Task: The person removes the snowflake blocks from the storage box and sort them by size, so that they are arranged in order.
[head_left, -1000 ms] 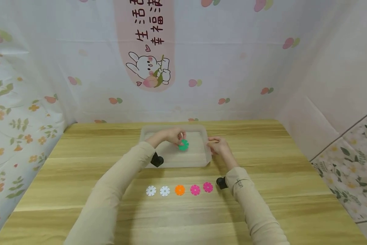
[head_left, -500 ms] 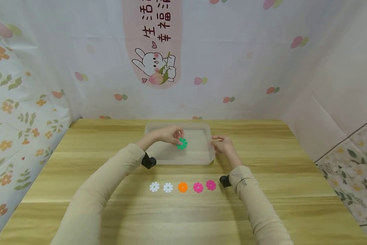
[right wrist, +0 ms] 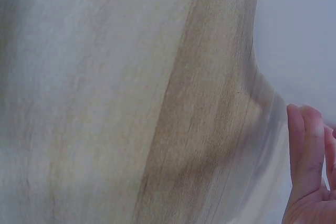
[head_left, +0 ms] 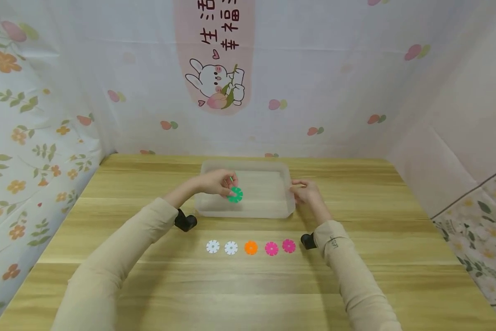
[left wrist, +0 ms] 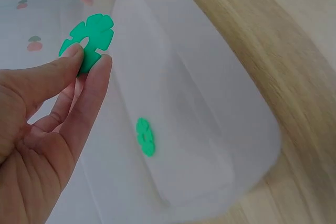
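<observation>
Thumb and forefinger of my left hand (head_left: 216,182) pinch a green notched plastic disc (left wrist: 93,38) above the translucent tray (head_left: 248,214). In the left wrist view another green disc (left wrist: 146,137) shows against the inside of the tray; the head view does not show it clearly. At the tray's right side, my right hand (head_left: 309,192) holds the wall near the rim. The right wrist view shows only part of that hand, its fingers (right wrist: 313,148) at the tray's corner.
A row of flat notched discs lies in front of the tray: two white discs (head_left: 213,247), an orange disc (head_left: 251,248) and two pink discs (head_left: 271,248). They rest on the wooden table (head_left: 248,294). Patterned cloth (head_left: 314,82) hangs behind and beside the table.
My left hand has moved left across the tray with the green disc. The right hand stays at the tray's right side. The whole head view has shifted slightly.
</observation>
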Available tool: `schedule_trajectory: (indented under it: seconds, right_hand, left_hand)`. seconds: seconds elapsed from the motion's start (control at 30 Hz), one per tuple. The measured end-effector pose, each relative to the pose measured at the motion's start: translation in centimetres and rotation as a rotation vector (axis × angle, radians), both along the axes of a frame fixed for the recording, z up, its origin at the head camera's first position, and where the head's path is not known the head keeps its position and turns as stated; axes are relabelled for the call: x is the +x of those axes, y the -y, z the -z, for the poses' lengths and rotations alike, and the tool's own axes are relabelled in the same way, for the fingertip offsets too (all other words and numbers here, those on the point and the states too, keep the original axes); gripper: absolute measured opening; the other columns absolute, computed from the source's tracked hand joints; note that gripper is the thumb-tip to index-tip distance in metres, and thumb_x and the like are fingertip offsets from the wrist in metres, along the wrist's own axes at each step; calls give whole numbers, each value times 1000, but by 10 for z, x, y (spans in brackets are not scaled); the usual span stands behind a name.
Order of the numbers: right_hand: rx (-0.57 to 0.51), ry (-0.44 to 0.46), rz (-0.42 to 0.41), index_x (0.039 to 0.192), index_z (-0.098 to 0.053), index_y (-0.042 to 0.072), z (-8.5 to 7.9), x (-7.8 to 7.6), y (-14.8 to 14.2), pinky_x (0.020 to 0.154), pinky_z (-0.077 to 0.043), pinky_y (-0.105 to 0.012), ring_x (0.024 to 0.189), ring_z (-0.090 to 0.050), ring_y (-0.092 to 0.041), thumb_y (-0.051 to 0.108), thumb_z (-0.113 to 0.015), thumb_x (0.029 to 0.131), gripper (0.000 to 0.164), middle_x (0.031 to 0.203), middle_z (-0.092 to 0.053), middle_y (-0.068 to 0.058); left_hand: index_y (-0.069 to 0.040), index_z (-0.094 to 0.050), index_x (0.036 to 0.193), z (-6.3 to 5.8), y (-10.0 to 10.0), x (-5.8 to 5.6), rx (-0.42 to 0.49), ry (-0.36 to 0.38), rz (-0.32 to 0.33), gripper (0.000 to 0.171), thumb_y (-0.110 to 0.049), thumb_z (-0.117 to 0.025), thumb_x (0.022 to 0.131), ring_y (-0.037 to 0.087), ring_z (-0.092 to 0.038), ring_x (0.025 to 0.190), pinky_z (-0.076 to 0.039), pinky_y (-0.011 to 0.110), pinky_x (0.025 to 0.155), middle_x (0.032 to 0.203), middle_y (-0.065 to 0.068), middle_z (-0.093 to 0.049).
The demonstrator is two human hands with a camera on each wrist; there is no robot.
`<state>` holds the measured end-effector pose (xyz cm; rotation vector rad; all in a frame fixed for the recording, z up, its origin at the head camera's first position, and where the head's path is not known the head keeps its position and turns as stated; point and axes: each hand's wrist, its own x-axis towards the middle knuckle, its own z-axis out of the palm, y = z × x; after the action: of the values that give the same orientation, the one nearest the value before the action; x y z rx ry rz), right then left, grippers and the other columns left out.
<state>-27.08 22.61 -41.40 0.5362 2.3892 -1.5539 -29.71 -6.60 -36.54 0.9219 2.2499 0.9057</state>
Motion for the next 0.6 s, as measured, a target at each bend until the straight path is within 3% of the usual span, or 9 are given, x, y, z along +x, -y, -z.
schedule_trajectory:
  seconds: [0.27,0.4,0.6]
  right_hand:
    - [-10,-14,-11,128,-50,3,1,0,0,56,-50,-17,63,-56,-3,11,-55,88,41,96,-62,-10]
    - [-10,-11,-10,128,-50,3,3,0,0,56,-48,-16,64,-53,-3,12,-54,89,41,94,-60,-8]
    - [-28,-3,-9,128,-50,3,2,-1,0,55,-50,-16,62,-56,-2,11,-55,88,41,92,-61,-6]
  left_hand:
    - [1,-51,97,0,33,17,66,73,-3,15,0,-59,85,17,-58,77,-54,42,77,86,11,-55]
    - [-1,-53,99,0,53,29,28,99,4,12,-1,-57,87,17,-58,78,-54,38,74,88,9,-57]
    - [-1,-59,100,4,79,48,-58,140,67,13,-1,-56,87,12,-56,78,-53,30,72,87,7,-61]
